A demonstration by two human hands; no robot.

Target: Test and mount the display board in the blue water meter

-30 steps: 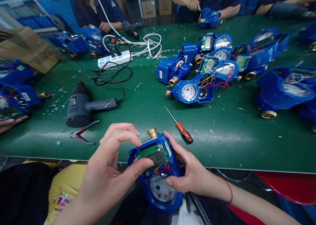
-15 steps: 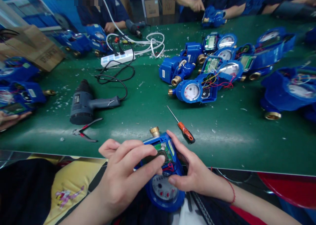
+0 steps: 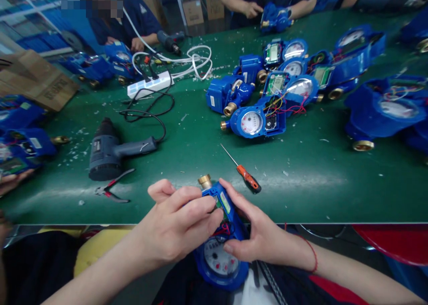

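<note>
A blue water meter [image 3: 220, 274] lies tilted at the table's front edge, with its round dial towards me and its brass fitting pointing away. My right hand [image 3: 256, 229] grips its right side, thumb near the dial and fingers along the housing. Bent over the open compartment, my left hand [image 3: 182, 220] has its thumb and fingers closed at the green circuit board [image 3: 219, 203]. The fingers hide most of that board. Red wires [image 3: 223, 229] show just below it. Beyond the meter lies an orange and black screwdriver [image 3: 248, 178].
Left on the green table [image 3: 187, 158] are a heat gun [image 3: 107, 153], cutting pliers [image 3: 112, 187] and a power strip [image 3: 150, 85] with cables. Several blue meters [image 3: 250, 123] crowd the right. A cardboard box [image 3: 36, 80] stands far left. Co-workers' hands [image 3: 251, 10] are across the table.
My left hand's fingers have curled more tightly over the circuit board and its wrist has risen. The right hand keeps its hold on the meter. The camera view has shifted slightly.
</note>
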